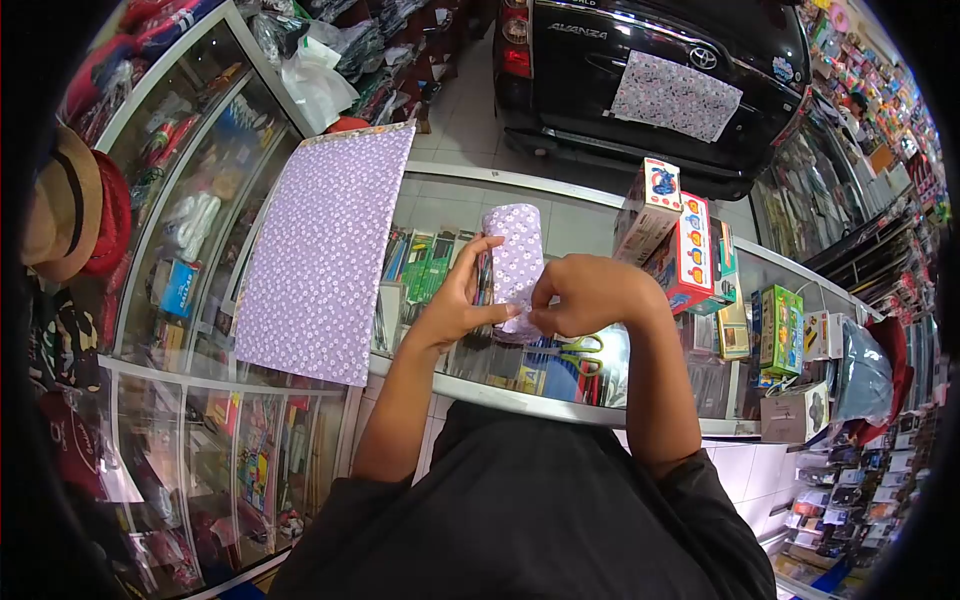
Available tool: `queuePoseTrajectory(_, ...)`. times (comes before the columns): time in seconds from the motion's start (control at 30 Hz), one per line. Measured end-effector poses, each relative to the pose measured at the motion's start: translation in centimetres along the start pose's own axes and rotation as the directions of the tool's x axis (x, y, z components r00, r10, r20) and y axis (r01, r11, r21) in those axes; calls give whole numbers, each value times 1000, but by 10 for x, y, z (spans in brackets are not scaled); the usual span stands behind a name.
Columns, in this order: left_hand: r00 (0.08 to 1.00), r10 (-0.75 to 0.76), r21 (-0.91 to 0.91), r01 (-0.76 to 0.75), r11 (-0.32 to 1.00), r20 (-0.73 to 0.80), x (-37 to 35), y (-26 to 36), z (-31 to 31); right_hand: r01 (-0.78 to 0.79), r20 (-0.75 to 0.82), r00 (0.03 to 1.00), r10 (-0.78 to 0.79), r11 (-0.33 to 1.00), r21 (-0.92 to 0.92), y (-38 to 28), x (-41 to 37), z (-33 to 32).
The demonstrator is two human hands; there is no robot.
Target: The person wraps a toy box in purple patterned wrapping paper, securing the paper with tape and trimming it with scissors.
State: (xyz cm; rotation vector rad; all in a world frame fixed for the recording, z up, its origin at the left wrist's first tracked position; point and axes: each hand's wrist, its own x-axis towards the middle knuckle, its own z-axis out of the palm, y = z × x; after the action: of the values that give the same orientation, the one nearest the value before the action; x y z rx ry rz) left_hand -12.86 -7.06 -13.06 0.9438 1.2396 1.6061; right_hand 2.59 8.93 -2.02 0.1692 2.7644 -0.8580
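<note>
A parcel wrapped in lilac paper with white flowers (517,245) lies lengthwise on the glass counter in front of me. My left hand (452,305) grips its left side, fingers along the far edge and thumb at the near end. At that same near end, my right hand (597,297) is closed, fingertips pinched on the paper; the exact fold under them is hidden. Just below the right hand rest scissors with green handles (583,354). To the left, a large flat sheet of the same flowered paper (318,255) spreads over the counter corner.
Boxed toys (693,250) stand on the counter at right, with a green box (780,330) farther along. Stationery shows beneath the glass counter top (590,225). A black car (660,100) is parked beyond. Glass display cases (170,250) line the left, near hats (75,205).
</note>
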Motion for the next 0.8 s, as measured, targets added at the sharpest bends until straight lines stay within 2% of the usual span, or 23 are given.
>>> queuePoseTrajectory(0.17, 999, 37, -33, -37, 999, 17, 1, -1, 1, -50, 21, 998, 52, 997, -61, -5, 8, -1)
queuePoseTrajectory(0.27, 1000, 27, -52, -27, 998, 2, 1, -5, 2, -94, 90, 991, 103, 991, -93, -15, 12, -7)
queuePoseTrajectory(0.33, 1000, 28, -45, -27, 999, 8, 2, -11, -2, -214, 174, 956, 237, 967, -138, -28, 13, -15)
queuePoseTrajectory(0.47, 998, 64, 13, -63, 998, -19, 3, -22, -2, -224, 178, 950, 255, 959, -175, -37, 9, -18)
queuePoseTrajectory(0.53, 976, 189, 147, -173, 974, -103, 0, -14, 5, -117, 68, 991, 118, 993, -21, -33, -4, -23)
queuePoseTrajectory(0.57, 977, 189, 141, -175, 974, -94, -2, -10, 4, -127, 64, 990, 128, 992, -22, -32, -9, -23)
queuePoseTrajectory(0.6, 953, 296, 364, -254, 896, -63, -4, -6, 4, -75, -43, 996, 77, 995, 60, -31, -17, -21)
queuePoseTrajectory(0.63, 921, 391, 564, -318, 762, -8, -6, 6, 6, -13, -155, 987, 34, 991, 134, -32, -23, -18)
queuePoseTrajectory(0.67, 888, 460, 603, -375, 704, 15, -10, 19, 11, 2, -236, 971, 34, 989, 151, -31, -25, -12)
queuePoseTrajectory(0.7, 890, 455, 596, -378, 709, 23, -11, 25, 12, -10, -238, 970, 47, 988, 156, -34, -27, -6)
queuePoseTrajectory(0.77, 909, 395, 543, -401, 738, 133, -13, 32, 13, -4, -360, 929, 84, 976, 219, -42, -30, 6)
queuePoseTrajectory(0.8, 902, 416, 514, -413, 752, 117, -12, 38, 19, -54, -352, 927, 131, 974, 221, -50, -32, 8)
